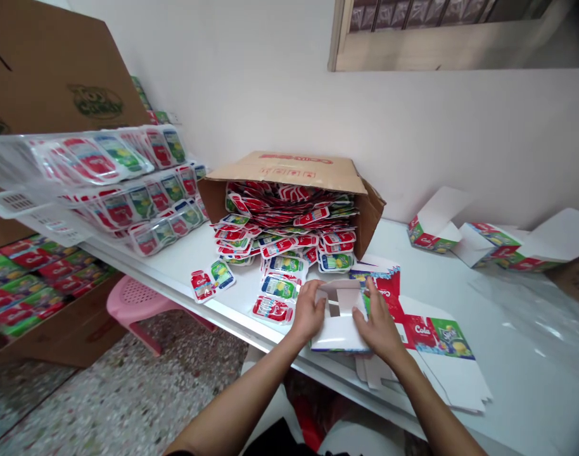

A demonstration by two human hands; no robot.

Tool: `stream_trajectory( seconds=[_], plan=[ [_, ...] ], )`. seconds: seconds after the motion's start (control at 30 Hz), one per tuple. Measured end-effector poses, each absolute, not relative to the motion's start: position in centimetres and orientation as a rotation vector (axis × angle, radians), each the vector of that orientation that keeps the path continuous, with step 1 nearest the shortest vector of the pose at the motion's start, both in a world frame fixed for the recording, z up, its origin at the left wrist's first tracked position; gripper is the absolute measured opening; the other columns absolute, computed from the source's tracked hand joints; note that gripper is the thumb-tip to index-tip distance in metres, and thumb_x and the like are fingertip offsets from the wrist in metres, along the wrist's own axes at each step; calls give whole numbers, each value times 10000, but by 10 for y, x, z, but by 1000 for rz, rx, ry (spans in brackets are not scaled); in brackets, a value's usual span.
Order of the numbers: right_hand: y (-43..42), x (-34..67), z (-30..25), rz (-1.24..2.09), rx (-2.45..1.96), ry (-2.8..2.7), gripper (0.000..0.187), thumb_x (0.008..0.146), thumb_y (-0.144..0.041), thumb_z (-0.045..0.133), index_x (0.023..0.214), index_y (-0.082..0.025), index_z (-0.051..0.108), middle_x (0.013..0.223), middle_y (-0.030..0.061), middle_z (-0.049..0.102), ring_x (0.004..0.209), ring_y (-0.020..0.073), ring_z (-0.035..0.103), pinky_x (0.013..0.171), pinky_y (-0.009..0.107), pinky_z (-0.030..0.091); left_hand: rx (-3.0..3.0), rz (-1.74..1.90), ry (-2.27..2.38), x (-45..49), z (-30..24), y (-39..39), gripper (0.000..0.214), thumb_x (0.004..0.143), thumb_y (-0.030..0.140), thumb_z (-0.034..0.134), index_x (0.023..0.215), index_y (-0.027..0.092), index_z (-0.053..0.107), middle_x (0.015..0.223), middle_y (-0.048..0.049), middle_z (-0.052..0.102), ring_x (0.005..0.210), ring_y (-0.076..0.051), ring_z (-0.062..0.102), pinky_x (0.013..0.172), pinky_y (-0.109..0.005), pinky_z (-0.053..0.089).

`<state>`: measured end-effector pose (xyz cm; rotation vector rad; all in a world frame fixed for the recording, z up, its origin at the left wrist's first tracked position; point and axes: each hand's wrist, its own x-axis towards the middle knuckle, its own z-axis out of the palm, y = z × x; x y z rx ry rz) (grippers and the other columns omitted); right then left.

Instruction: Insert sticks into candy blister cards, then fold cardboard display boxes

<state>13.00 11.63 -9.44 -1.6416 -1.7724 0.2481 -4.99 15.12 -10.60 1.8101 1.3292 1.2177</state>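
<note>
Between my two hands is a small white-lined display box (pixel 341 330), its top open and its inner flaps showing. My left hand (pixel 310 311) is closed on the box's left side, while my right hand (pixel 377 322) grips the right side. Just beyond and left of the box lie red and green candy sachets (pixel 273 309) spilling toward me. Beside my right forearm rests a stack of flat printed cartons (pixel 439 339) with Cola and green lemon pictures. The box's underside is hidden.
A cardboard carton (pixel 289 166) on its side holds a heap of sachets. Bagged sachets (pixel 147 196) are piled at left. Folded boxes (pixel 434 234) stand near the wall at right, by clear plastic (pixel 527 310). A pink stool (pixel 137 303) stands below the table edge.
</note>
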Motion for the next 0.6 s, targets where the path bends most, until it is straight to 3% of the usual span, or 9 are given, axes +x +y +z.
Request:
stream_trajectory(
  seconds=[0.07, 0.13, 0.23, 0.3, 0.43, 0.6],
  plan=[
    [115, 136, -86, 351, -1431, -1820, 547, 868, -306, 402, 1401, -220, 316, 1431, 80, 373, 1318, 221, 331, 1079, 434, 296, 1755, 1258, 1294, -52, -110, 155, 351, 731, 85, 485, 1049, 219, 548, 1086, -43, 567, 1070, -197, 510, 966, -347, 381],
    [114, 140, -75, 482, -1284, -1962, 371, 912, -320, 337, 1213, -242, 541, 1319, 50, 506, 1273, 205, 384, 1071, 412, 302, 1688, 1287, 1277, -53, -115, 160, 327, 733, 80, 463, 1016, 217, 553, 1055, -42, 575, 1045, -196, 528, 955, -360, 398],
    [114, 140, -66, 540, -1328, -2123, 366, 932, -407, 335, 893, -232, 654, 1080, 49, 632, 1112, 220, 500, 997, 406, 361, 1626, 1293, 1230, -54, -118, 163, 339, 730, 74, 459, 1023, 206, 568, 1135, -54, 571, 1106, -194, 523, 983, -356, 393],
    [115, 136, -66, 465, -1437, -2157, 313, 875, -474, 461, 961, -225, 629, 1038, 59, 620, 1024, 231, 523, 938, 400, 396, 1595, 1289, 1187, -55, -119, 158, 420, 738, 91, 484, 1141, 200, 538, 1267, -68, 521, 1210, -198, 466, 1042, -358, 346],
    [118, 133, -68, 491, -1530, -2177, 590, 827, -495, 536, 1334, -220, 415, 1096, 81, 552, 1028, 228, 505, 918, 373, 410, 1564, 1251, 1124, -61, -126, 130, 694, 799, 238, 561, 1417, 195, 248, 1493, -102, 266, 1382, -226, 230, 1136, -407, 197],
    [125, 137, -56, 679, -1564, -2296, 538, 830, -480, 521, 1303, -228, 470, 1162, 82, 514, 1070, 219, 493, 936, 340, 398, 1628, 1192, 1100, -64, -142, 98, 891, 779, 393, 637, 1462, 222, 90, 1545, -99, 101, 1418, -245, 88, 1162, -441, 103]
  ],
)
